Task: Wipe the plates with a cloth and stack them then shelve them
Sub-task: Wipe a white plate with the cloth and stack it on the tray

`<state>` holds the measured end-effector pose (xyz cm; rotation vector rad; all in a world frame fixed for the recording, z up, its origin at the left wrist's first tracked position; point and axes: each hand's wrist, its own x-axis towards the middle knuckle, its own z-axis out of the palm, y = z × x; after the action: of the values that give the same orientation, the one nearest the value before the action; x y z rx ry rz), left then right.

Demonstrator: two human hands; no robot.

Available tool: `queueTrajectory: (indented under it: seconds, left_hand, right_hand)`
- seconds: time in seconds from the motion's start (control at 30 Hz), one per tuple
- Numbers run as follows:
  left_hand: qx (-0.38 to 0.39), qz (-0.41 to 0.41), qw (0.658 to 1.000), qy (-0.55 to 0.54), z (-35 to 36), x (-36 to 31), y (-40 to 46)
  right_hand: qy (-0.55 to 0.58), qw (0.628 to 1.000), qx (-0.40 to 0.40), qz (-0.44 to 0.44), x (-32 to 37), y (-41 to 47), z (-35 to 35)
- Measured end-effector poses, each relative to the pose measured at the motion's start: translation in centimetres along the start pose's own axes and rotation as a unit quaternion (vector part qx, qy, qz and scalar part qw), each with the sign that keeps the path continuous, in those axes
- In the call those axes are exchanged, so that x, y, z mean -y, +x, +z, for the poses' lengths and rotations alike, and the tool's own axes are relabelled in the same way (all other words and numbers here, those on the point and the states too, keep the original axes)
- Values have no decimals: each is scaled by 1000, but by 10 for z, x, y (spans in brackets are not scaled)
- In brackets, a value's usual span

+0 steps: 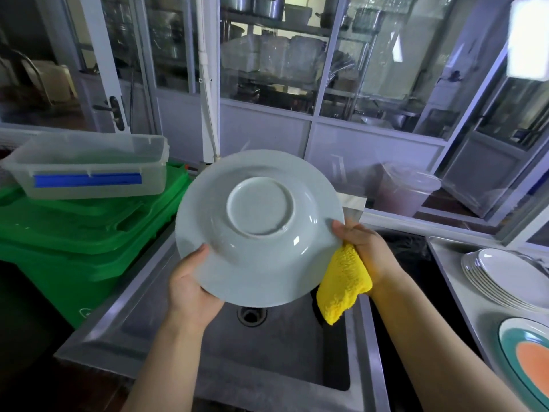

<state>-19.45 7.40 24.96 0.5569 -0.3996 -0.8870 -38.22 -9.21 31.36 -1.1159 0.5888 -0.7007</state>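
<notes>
A pale blue deep plate (258,227) is held up over the sink with its underside and round foot facing me. My left hand (190,286) grips its lower left rim, thumb on the underside. My right hand (362,248) holds the right rim with its thumb on the underside and clutches a folded yellow cloth (341,288) that hangs below the plate's edge. A stack of white plates (502,281) lies on the steel counter at the right. In front of that stack sits a plate with teal and orange rings (525,355).
A steel sink (133,316) with a drain (252,315) lies below the plate. At the left is a green bin (74,233) with a clear plastic tub (89,165) on top. Glass-fronted shelving (282,55) with pots stands behind.
</notes>
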Motion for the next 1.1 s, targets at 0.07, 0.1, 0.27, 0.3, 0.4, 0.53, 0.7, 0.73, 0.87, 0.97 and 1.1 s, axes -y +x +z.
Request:
queueTrajectory:
  seconds: [0.07,0.1,0.27,0.3,0.4,0.53,0.7,0.73,0.87,0.97,1.1]
  left_hand:
    - [46,-3,999,-10,-1,-10,7]
    - [77,-10,997,-26,-2,-16,10]
    - [180,-128,969,-114,7,-40,35]
    - [176,-141,967,-119,12,-44,38]
    - [148,-141,978,-40,27,-55,51]
    - [85,-105,983,123,30,-59,65]
    - [31,-102,984,142,34,-48,60]
    - [31,-101,985,134,35,-46,58]
    - [48,-71,986,141,46,-36,53]
    - [14,-44,993,109,63,-16,46]
    - [-52,21,994,89,70,8,37]
  right_hand:
    - [12,1000,2,-10,4,1,1]
    - [16,1000,2,-12,6,1,1]
    - [37,999,17,-10,16,2,-7]
    - [35,999,18,-7,19,2,-7]
    - [36,999,31,9,25,1,-12]
    - [38,999,11,16,28,0,-18]
    - [18,991,-120,55,31,5,-23]
    - [9,986,-156,61,32,9,-28]
    - [-29,963,-267,-29,39,14,-32]
    - [-165,952,-208,-151,37,11,-4]
    - [-438,847,-161,-253,15,4,30]
